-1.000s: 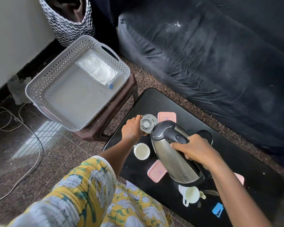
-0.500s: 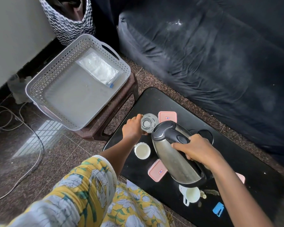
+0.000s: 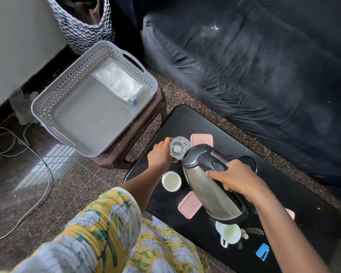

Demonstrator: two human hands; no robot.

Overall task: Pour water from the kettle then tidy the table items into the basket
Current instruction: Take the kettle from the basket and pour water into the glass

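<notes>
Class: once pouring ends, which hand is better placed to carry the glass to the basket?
Left. The left hand already grips the glass on the side nearer the basket; the right hand holds the kettle.

one head-worn wide-angle view looks steeply down and forward, close over the black table, with the basket to the left and the sofa beyond.
</notes>
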